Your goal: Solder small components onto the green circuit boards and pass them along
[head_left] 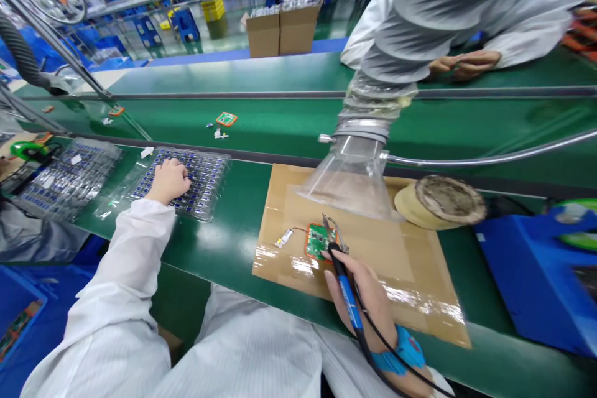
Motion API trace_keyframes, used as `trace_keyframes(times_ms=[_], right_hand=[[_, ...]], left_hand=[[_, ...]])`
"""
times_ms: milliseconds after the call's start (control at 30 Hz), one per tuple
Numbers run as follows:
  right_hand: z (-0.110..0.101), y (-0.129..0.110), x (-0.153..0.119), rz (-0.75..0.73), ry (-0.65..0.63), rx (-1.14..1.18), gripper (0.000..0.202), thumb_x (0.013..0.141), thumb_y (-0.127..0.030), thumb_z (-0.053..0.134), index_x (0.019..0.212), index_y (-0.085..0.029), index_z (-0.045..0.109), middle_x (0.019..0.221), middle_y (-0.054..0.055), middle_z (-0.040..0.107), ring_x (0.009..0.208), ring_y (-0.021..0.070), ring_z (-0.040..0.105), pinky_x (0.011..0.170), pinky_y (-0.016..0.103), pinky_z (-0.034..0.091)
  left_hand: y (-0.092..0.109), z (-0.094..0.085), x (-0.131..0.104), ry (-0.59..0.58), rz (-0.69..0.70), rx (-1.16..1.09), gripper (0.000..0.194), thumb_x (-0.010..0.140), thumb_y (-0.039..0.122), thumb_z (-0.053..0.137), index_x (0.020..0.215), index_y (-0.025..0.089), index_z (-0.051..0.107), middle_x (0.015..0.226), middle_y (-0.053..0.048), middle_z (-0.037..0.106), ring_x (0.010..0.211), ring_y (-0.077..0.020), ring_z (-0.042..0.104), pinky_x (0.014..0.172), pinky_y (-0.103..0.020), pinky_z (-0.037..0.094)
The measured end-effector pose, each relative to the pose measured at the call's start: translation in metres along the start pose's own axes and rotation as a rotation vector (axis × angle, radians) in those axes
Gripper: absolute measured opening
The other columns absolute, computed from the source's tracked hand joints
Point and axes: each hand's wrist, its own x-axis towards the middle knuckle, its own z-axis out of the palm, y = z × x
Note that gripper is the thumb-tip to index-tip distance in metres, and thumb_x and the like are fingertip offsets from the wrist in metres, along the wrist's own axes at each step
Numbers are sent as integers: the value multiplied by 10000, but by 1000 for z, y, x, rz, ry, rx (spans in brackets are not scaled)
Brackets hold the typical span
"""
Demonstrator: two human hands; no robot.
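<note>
We cannot make out whether the curled fingers of our left hand [168,181] pinch a part from the tray [205,181] beneath them, nor quite where the tip of the iron [347,295] gripped in our right hand [368,298] ends among the metal pieces over the board [317,239]. The board lies on the brown sheet [284,199], just beyond our right fingers and well apart from our left hand, with the hood [349,180] behind it and bare bench [233,242] between tray and sheet.
</note>
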Motion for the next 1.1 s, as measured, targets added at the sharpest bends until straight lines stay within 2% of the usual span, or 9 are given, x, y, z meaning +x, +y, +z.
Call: trace_keyframes(times_ms=[133, 233, 333, 433, 533, 600, 733, 800, 1100], right_hand=[[0, -3, 2, 24, 11, -39, 330, 976, -344, 607, 1293, -250, 616, 1077, 64, 796, 930, 278, 758, 791, 426, 632], [5, -1, 1, 35, 64, -28, 342, 983, -349, 597, 1308, -246, 615, 1061, 57, 803, 912, 256, 752, 829, 424, 624], [8, 1, 0, 65, 100, -14, 345, 976, -326, 609, 1312, -251, 614, 1062, 55, 805, 939, 252, 743, 850, 418, 616], [7, 0, 2, 88, 109, -10, 336, 970, -308, 610, 1301, -251, 623, 1058, 54, 807, 960, 256, 741, 844, 415, 618], [2, -3, 2, 135, 66, 8, 344, 953, -287, 637, 1293, -241, 630, 1098, 69, 802, 1042, 270, 742, 873, 425, 627], [-2, -9, 1, 185, 73, 114, 343, 947, -267, 654, 1288, -241, 624, 1099, 73, 803, 1062, 263, 754, 902, 430, 633], [-11, -25, 1, 327, 226, 471, 294, 971, -252, 648, 1260, -240, 595, 1055, 74, 809, 967, 235, 796, 896, 426, 657], [-14, -33, 6, 372, 276, 565, 291, 962, -260, 672, 1242, -244, 594, 1041, 71, 809, 951, 229, 799, 884, 423, 664], [-8, -44, 33, 461, 363, 696, 285, 879, -300, 787, 1120, -251, 642, 940, 28, 794, 847, 184, 787, 815, 351, 659]], left_hand=[[-2, -10, -1, 40, 53, -5, 212, 864, 240, 528, 844, 148, 718, 1181, -179, 684, 1160, -388, 577, 957, -510, 441], [18, -22, -15, 170, 74, -141, 172, 886, 225, 531, 845, 156, 684, 946, -120, 719, 961, -310, 643, 892, -444, 470], [69, -31, -41, 287, 64, -599, 120, 897, 258, 590, 856, 180, 671, 756, -24, 678, 714, -180, 618, 746, -313, 490], [138, -36, -70, 272, 250, -1098, 124, 894, 259, 648, 792, 190, 664, 714, -6, 666, 657, -137, 602, 647, -262, 488], [199, -44, -93, 185, 472, -1456, 170, 881, 301, 730, 764, 190, 675, 768, -41, 702, 726, -151, 648, 697, -294, 543], [226, -52, -102, 38, 543, -1640, 219, 863, 363, 775, 767, 182, 698, 896, -90, 756, 840, -179, 702, 788, -336, 585], [252, -67, -108, -595, 488, -1772, 318, 800, 448, 829, 804, 150, 719, 889, -106, 787, 785, -179, 731, 724, -310, 604], [257, -69, -109, -756, 448, -1681, 280, 766, 394, 848, 798, 144, 726, 773, -69, 767, 672, -147, 693, 650, -271, 570], [264, -70, -118, -618, 425, -1424, 165, 820, 301, 744, 758, 151, 768, 638, -22, 687, 552, -100, 533, 521, -229, 397]])
